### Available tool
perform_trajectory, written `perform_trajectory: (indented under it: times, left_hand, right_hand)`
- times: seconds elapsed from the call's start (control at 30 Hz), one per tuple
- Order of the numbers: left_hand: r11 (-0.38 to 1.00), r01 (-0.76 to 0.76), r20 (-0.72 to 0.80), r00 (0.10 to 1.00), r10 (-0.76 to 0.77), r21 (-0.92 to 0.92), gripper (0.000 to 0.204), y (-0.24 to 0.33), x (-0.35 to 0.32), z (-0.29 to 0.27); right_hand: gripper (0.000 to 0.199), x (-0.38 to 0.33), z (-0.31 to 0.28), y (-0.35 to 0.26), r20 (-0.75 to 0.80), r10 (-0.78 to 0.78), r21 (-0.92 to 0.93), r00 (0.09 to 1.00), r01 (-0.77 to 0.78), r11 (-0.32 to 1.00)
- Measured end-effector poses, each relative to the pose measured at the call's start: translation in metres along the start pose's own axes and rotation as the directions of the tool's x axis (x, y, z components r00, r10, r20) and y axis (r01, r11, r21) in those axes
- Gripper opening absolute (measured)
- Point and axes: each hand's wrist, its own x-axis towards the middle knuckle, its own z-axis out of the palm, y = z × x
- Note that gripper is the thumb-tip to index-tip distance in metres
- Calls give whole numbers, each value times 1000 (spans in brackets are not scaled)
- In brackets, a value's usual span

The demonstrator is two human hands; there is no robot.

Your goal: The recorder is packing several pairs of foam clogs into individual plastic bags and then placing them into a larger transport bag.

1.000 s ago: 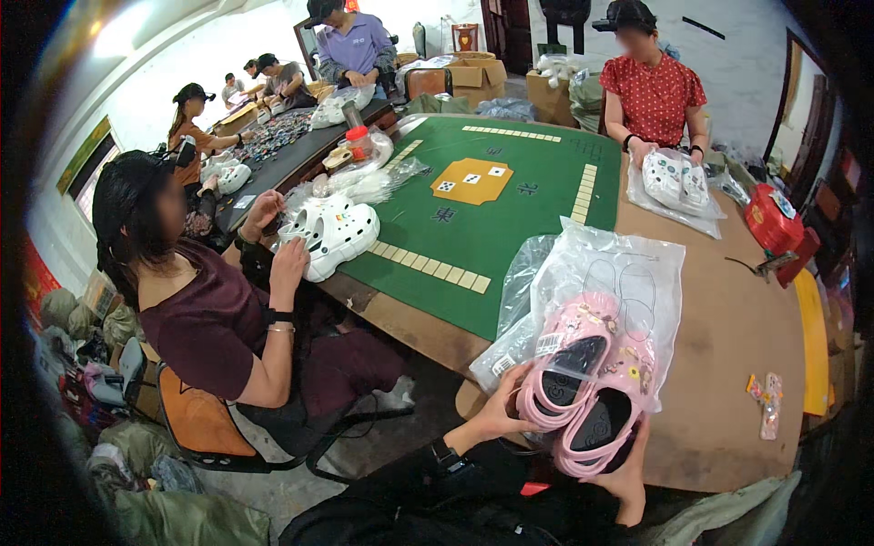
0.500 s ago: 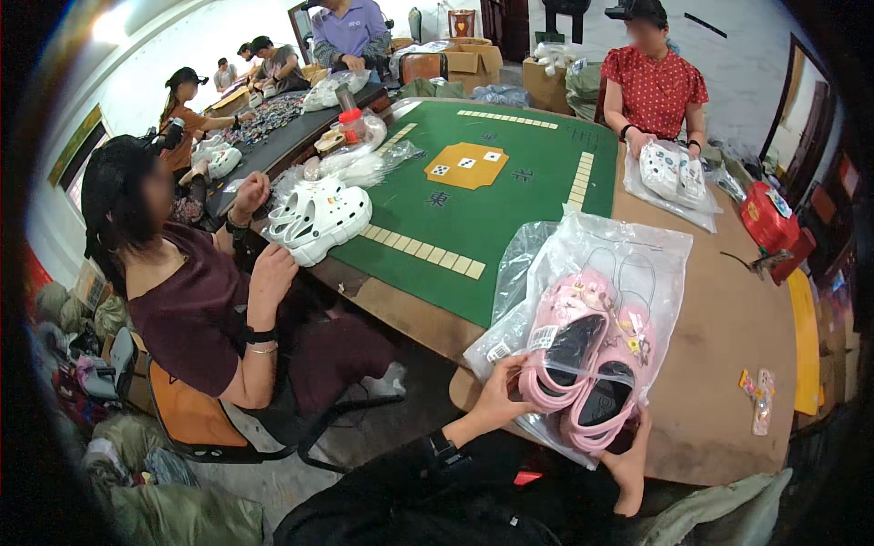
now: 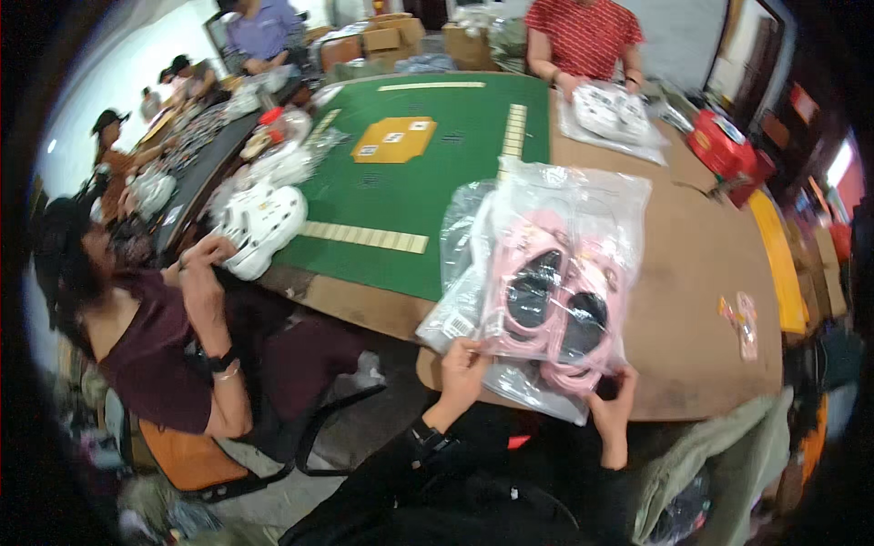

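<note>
A pair of pink clogs [image 3: 539,289] with dark insoles lies toes away from me in a clear plastic bag [image 3: 605,196] at the table's near edge. My left hand [image 3: 462,375] pinches the bag's near edge, left of the heels. At the near right corner my right hand [image 3: 612,408] grips the bag beside the right clog, with thumb and fingers closed in. The right clog's heel strap pokes out toward me past the bag's edge. More clear plastic bags [image 3: 452,314] lie under and left of this one.
White clogs [image 3: 259,227] lie before a seated person at left. A person in red handles bagged white clogs [image 3: 608,111] across the brown table [image 3: 687,273]. A green mat [image 3: 364,205], a red bag [image 3: 719,144] and a small pink packet [image 3: 746,325] lie on it.
My left hand has moved from the left clog's heel to the bag's edge. The bag now covers more of the heels. My view has shifted, and the neighbour's hands have come together.
</note>
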Motion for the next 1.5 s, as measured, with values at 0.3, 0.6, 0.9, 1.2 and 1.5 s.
perform_trajectory:
  times: [0.3, 0.6, 0.9, 1.2, 1.5]
  left_hand:
    - [995, 22, 30, 999, -24, 94, 16, 3, 1, 4]
    - [968, -46, 108, 994, 20, 247, 16, -9, -5, -3]
    - [987, -10, 67, 998, -1, 161, 15, 1, -4, 4]
    - [973, -81, 28, 997, 77, 214, 8, -6, -3, 1]
    - [955, -99, 77, 994, 80, 279, 12, -6, -3, -3]
  right_hand:
    - [36, -2, 21, -32, -174, -40, -168, 984, 10, 986]
    - [39, 10, 20, -83, -266, -374, -568, 889, 169, 805]
    - [14, -6, 93, -92, 228, -380, -308, 897, 436, 846]
    - [14, -1, 130, -64, 109, -377, -124, 920, 388, 913]
    - [18, 13, 122, -63, 202, -377, -120, 904, 405, 907]
